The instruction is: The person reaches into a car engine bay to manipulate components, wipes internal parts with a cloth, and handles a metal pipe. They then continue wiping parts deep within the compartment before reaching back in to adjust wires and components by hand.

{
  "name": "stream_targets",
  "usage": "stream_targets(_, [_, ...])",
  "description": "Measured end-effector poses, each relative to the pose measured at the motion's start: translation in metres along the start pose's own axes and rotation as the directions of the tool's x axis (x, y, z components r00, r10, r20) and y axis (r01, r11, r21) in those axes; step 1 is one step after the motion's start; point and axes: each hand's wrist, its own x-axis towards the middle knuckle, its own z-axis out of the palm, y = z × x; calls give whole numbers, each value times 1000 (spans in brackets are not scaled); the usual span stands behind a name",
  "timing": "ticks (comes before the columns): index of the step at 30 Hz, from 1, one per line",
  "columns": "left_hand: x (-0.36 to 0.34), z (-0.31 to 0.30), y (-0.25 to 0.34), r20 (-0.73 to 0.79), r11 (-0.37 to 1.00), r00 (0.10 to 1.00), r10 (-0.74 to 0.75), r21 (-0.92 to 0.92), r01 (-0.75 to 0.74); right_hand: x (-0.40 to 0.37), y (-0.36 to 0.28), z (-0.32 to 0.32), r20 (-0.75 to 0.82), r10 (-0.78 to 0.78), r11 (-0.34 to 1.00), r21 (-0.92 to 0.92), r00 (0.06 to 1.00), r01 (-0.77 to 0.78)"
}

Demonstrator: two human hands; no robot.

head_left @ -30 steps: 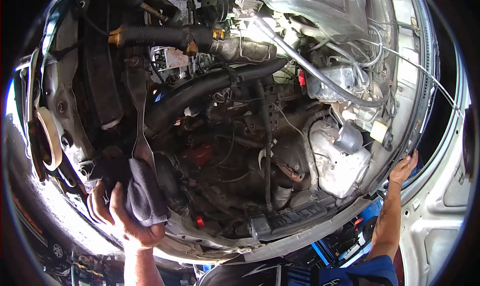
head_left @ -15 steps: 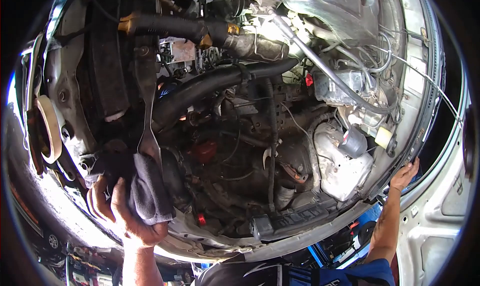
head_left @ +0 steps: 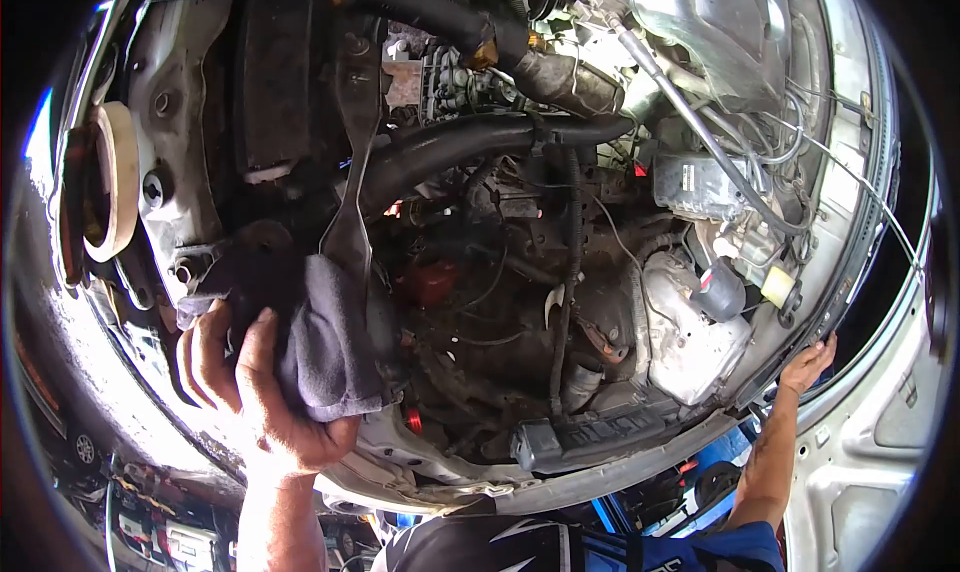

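Note:
My left hand (head_left: 265, 402) rests on a dark grey cloth (head_left: 330, 347) draped over the front corner of the engine bay. Its fingers are spread over the cloth, and the thumb lies at the lower edge. Just beyond the cloth runs a flat metal bracket (head_left: 348, 212). Away on the right, my right hand (head_left: 807, 367) lies on the car body's edge (head_left: 775, 387), fingers extended along it and no loose object visible in them. What the cloth covers is hidden.
A roll of tan tape (head_left: 125, 187) sits at the far left. A thick black hose (head_left: 450, 147) crosses the bay. Near the right side are a white metal housing (head_left: 690, 337) and a yellow cap (head_left: 777, 286). A dark tube-shaped object with yellow parts (head_left: 425, 12) lies across the top.
The camera view has shifted, so the engine bay appears farther right and partly higher. My left hand stays on the cloth, and my right hand stays at the body's edge.

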Motion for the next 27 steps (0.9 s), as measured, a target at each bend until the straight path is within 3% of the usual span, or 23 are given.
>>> stream_targets(2, [1, 3, -1, -2, 1000, 1000, 3, 21, -3, 1, -3, -1, -2, 5, 1000, -8, 1000, -5])
stream_targets(4, [0, 9, -3, -102, 1000, 995, 7, 20, -5, -1, -4, -1, -3, 32, 999, 14, 999, -32])
stream_targets(27, [2, 6, 4, -119, 999, 992, 30, 21, -28, 0, -6, 3, -46, 60, 998, -21, 997, -61])
